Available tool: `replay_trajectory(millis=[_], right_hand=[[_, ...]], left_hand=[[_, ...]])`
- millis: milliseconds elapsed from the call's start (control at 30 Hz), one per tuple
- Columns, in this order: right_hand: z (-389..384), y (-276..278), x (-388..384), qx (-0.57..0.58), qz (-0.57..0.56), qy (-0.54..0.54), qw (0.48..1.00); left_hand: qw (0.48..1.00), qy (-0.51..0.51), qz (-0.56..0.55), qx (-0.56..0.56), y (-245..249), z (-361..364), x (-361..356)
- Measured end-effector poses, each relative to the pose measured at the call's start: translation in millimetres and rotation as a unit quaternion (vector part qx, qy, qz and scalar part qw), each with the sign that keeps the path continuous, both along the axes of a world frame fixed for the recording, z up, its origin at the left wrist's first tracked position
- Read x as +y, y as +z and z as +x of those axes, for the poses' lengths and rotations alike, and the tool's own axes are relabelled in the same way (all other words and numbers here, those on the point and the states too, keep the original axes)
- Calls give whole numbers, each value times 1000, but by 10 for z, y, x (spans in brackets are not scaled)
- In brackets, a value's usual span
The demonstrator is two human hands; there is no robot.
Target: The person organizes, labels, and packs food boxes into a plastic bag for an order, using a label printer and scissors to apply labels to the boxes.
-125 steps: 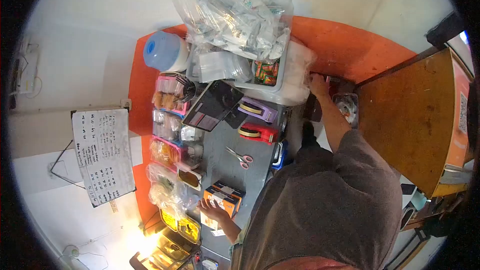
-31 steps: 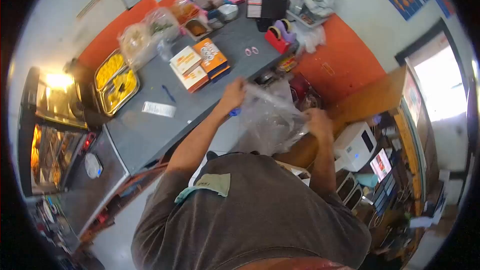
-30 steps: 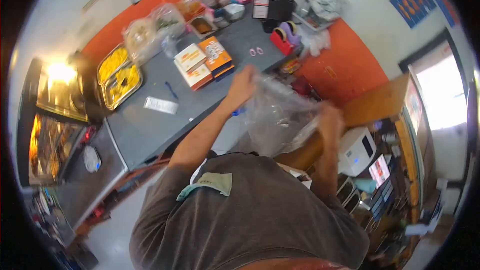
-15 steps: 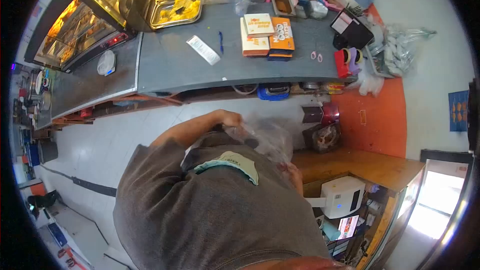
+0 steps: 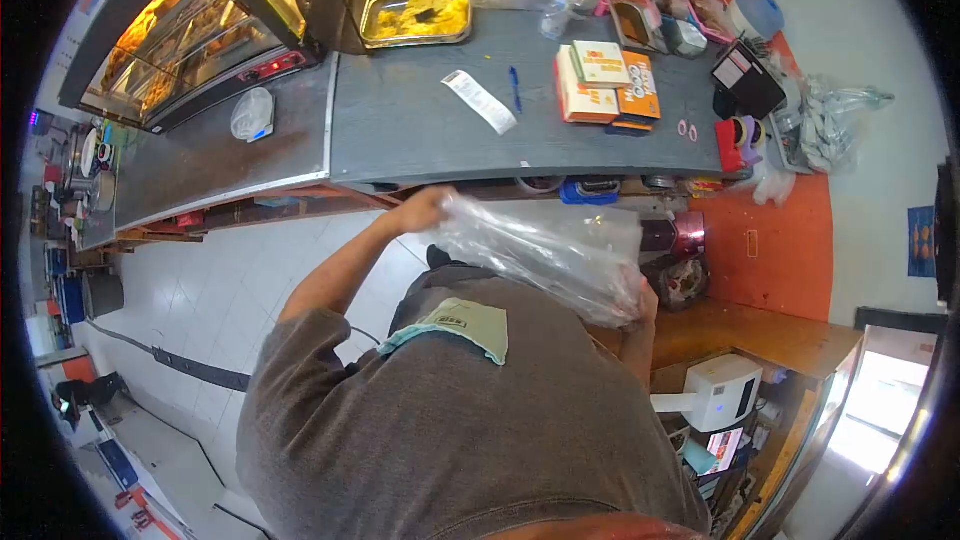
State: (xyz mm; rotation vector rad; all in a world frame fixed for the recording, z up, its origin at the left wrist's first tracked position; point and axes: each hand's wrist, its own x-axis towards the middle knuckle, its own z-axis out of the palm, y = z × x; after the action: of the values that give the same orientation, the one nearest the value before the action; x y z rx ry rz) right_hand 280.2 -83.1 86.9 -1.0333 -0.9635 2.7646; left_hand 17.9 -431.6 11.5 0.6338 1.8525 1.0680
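One clear plastic bag extends between the left hand, which grasps one end, and the right hand, which grasps the other. Beyond, two metal trays, one pen and one paper slip lie on the surface.

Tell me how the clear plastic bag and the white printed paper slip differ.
The clear plastic bag is see-through; the white printed paper slip is opaque. The bag stretches between the left hand and right hand; the slip lies on the grey counter. The bag is creased; the slip looks fairly smooth. Both look thin.
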Motion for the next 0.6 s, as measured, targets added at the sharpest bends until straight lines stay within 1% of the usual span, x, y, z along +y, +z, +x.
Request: replay_trajectory(millis=[33,67,100,133,167,200,233,267,300,333,367,400,433,467,500,533,567,600], right_hand=[[-139,-71,-64,-15,132,164,978],[-326,-259,-176,48,309,298,902],[-514,-448,-288,115,483,373,784],[-635,-529,-358,111,482,374,784],[-728,-574,-393,75,321,348,878],[-831,-581,-429,36,149,311,938],[-960,-319,-590,96,90,209,969],[-1029,-210,-647,94,91,212,968],[-1084,-135,-681,136,24,175,975],[-1149,-102,-718,176,-43,137,974],[-1251,-108,-774,173,-43,139,974],[-1398,-124,-826,127,102,289,943],[-1521,-139,-899,97,172,357,913],[-1644,-155,-971,72,238,425,870],[-1750,-163,-1058,31,213,457,863],[-1825,-159,-1108,-10,188,488,852],[-1891,-53,-1095,-13,187,493,850],[-1966,122,-1073,28,106,364,925]], left_hand=[[963,219,91,-127,159,-63,-101],[855,421,176,-245,331,-133,-211],[802,464,221,-304,640,-196,-320],[802,464,219,-307,768,-227,-476],[810,447,247,-289,848,-265,-660],[816,430,277,-270,859,-309,-854],[813,433,279,-272,596,-386,-1227],[935,233,187,-191,151,-485,-1728],[992,16,81,-95,-100,-537,-2027],[992,20,83,-98,56,-524,-2104],[947,93,190,-242,257,-527,-2231],[866,161,290,-375,396,-563,-2319],[826,193,371,-378,385,-560,-2348],[777,216,453,-381,373,-558,-2377],[745,282,457,-394,731,-425,-2221],[709,348,460,-405,913,-364,-2144],[723,245,488,-424,836,-397,-2244],[721,250,488,-424,862,-427,-2245]])
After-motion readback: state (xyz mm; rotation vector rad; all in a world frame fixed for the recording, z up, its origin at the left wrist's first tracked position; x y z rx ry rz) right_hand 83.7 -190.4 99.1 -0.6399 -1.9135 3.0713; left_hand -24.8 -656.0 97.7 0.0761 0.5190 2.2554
